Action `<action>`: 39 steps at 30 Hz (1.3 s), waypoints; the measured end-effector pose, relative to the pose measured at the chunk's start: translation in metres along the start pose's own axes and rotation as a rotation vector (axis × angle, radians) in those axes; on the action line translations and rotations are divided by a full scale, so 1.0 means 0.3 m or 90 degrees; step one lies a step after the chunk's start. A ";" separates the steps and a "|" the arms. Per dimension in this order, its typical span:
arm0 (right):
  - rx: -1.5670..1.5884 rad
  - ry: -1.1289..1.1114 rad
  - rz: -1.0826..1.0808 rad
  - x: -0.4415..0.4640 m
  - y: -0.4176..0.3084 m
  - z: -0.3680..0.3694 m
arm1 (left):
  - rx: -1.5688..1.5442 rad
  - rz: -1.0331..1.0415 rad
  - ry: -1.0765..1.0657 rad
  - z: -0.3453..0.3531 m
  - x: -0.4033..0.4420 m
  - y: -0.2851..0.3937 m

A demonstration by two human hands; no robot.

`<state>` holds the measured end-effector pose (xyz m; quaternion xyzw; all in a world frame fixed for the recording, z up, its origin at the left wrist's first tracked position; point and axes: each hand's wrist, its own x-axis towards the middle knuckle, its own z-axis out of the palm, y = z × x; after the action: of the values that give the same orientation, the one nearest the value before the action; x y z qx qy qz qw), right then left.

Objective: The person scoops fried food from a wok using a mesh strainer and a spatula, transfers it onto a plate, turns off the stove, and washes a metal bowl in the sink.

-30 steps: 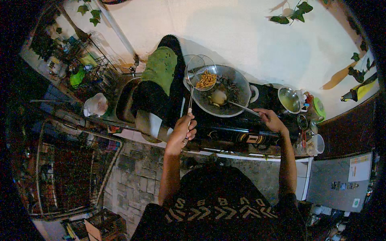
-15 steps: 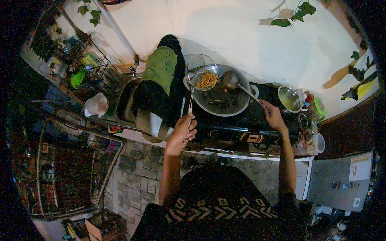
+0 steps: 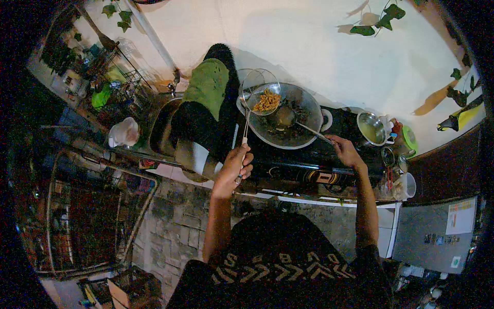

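Observation:
My left hand (image 3: 236, 167) is closed round the handle of a wire strainer (image 3: 246, 121). Small golden-brown fried pieces (image 3: 267, 100) lie in its mesh bowl, which is over the left side of a wok (image 3: 288, 142). My right hand (image 3: 346, 150) grips the handle end of a ladle (image 3: 315, 133) from the right. The ladle's round head is down inside the wok, among dark liquid and a few bits; how deep it sits I cannot tell. The wok stands on a black stove (image 3: 288, 164).
Right of the wok is a metal pot (image 3: 371, 129) with yellowish liquid, beside a green lid (image 3: 408, 133) and a clear plastic container (image 3: 406, 185). To the left are a green cloth (image 3: 207, 82) over a dark object, a sink (image 3: 160, 129), a white bag (image 3: 124, 133) and a wire rack (image 3: 135, 69).
The ladle's head has moved left and down within the wok, and my right hand has lowered slightly with it. The strainer has hardly moved.

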<state>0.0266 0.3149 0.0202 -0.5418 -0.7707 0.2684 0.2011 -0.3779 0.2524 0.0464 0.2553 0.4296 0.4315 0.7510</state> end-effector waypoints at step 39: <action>0.113 -0.121 -0.047 0.023 -0.037 -0.073 | 0.021 -0.008 0.014 0.007 -0.009 0.019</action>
<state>0.0295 0.3227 0.0442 -0.4652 -0.7789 0.3780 0.1845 -0.3792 0.2530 0.0529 0.2606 0.4465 0.4225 0.7445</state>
